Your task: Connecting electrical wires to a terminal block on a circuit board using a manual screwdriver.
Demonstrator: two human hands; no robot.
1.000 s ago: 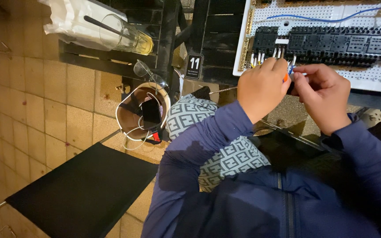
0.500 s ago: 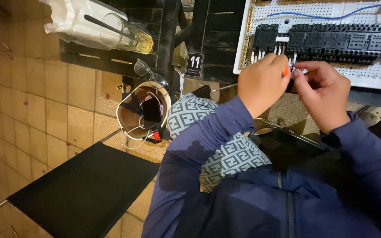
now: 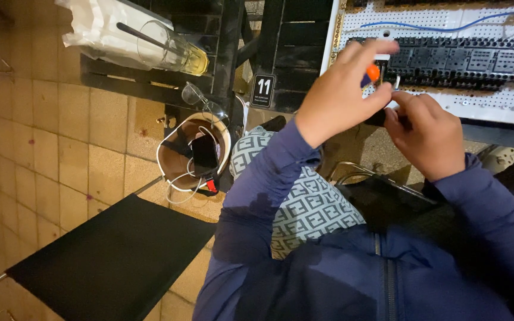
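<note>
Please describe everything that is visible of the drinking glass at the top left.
The drinking glass is clear, tall and lies tilted on the dark slatted table. A little yellowish liquid sits at its base. A dark straw is inside it. Its rim lies against a white plastic bag. No hand touches it.

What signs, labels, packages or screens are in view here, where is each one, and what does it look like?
Small black rectangular sign with white print: on the dark slatted furniture, left of the white perforated panel.
Dark phone, screen off: upright in the round tan container.
White crumpled plastic bag: top left, beside the clear drinking glass.
</note>
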